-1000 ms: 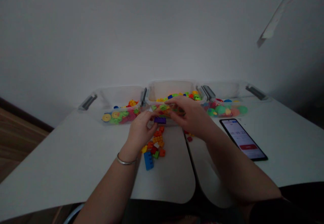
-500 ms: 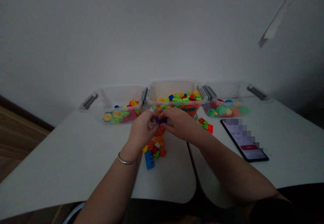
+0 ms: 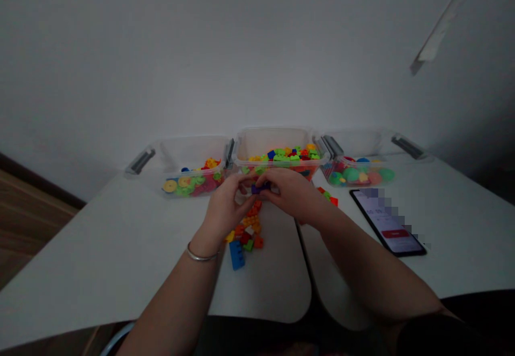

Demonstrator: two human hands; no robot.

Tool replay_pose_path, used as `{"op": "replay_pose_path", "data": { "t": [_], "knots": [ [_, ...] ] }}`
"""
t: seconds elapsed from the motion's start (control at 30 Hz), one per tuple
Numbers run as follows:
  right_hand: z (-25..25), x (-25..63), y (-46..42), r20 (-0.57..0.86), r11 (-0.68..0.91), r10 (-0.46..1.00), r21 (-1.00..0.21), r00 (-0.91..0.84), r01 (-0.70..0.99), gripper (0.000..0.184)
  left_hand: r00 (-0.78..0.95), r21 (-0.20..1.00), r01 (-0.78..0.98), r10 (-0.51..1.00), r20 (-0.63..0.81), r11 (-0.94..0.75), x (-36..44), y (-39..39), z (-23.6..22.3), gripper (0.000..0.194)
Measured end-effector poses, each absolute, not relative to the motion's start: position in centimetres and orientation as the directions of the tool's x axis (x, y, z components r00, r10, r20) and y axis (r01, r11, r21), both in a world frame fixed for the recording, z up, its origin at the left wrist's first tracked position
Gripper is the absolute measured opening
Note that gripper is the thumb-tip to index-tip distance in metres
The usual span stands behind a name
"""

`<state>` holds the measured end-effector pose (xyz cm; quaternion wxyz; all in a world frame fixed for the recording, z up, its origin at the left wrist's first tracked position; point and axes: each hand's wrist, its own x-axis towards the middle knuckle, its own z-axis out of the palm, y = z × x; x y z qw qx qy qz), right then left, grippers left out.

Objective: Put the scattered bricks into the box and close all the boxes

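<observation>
Centrally in frame, the right hand (image 3: 293,193) pinches a small purple plastic brick (image 3: 256,189); whether the left hand (image 3: 224,201) grips it is unclear.

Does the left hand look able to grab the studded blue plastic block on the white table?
Probably yes: nothing covers the blue block, though the left hand is at a small purple plastic block.

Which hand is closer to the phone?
The right. The right hand is left of the phone; the left hand is farther left, beyond the right one.
</observation>
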<state>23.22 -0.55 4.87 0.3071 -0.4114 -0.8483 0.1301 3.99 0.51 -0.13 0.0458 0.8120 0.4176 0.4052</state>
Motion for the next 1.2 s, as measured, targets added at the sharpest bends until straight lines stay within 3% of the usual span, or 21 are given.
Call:
{"op": "replay_pose_path", "data": {
  "t": [0.1,0.3,0.57,0.77,1.2],
  "knots": [
    [5.6,24.3,-0.4,0.504,0.637,0.761,-0.465,-0.408,0.615,0.014,0.291,0.432,0.641,0.722,0.628,-0.634,3.9,0.6,-0.3,0.041],
    [6.6,27.4,0.3,0.633,0.570,0.741,-0.416,-0.225,0.709,0.017,0.314,0.425,0.684,0.765,0.562,-0.593,3.8,0.5,-0.2,0.035],
    [6.5,29.4,1.6,0.515,0.359,0.850,-0.412,-0.111,0.838,0.022,0.389,0.378,0.759,0.835,0.388,-0.530,3.7,0.9,-0.8,0.021],
    [6.1,29.5,1.9,0.504,0.320,0.858,-0.375,-0.098,0.870,0.023,0.412,0.352,0.798,0.870,0.273,-0.488,3.7,1.0,-0.7,0.021],
    [6.1,28.6,1.6,0.401,0.256,0.904,-0.231,-0.148,0.939,0.030,0.383,0.325,0.836,0.894,0.234,-0.443,3.6,0.8,-0.1,0.021]
  ]
}}
